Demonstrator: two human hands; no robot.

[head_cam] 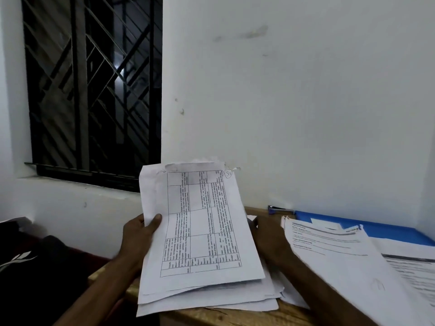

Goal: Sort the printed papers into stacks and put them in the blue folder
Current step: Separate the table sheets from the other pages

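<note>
My left hand (pixel 138 234) grips a loose bundle of printed papers (pixel 200 231) by its left edge, thumb on top. The top sheet carries a printed table turned sideways. The bundle is tilted up, its lower end over the wooden table (pixel 235 316). My right hand (pixel 270 241) lies behind the bundle's right edge, partly hidden, so its fingers cannot be made out. A second stack of printed papers (pixel 348 260) lies to the right, overlapping the blue folder (pixel 388 229) against the wall.
A blue stapler (pixel 280 211) sits by the wall behind the folder. A dark bag or cloth (pixel 42 267) lies at the lower left. A barred window (pixel 94 90) is at the upper left, with the white wall close behind the table.
</note>
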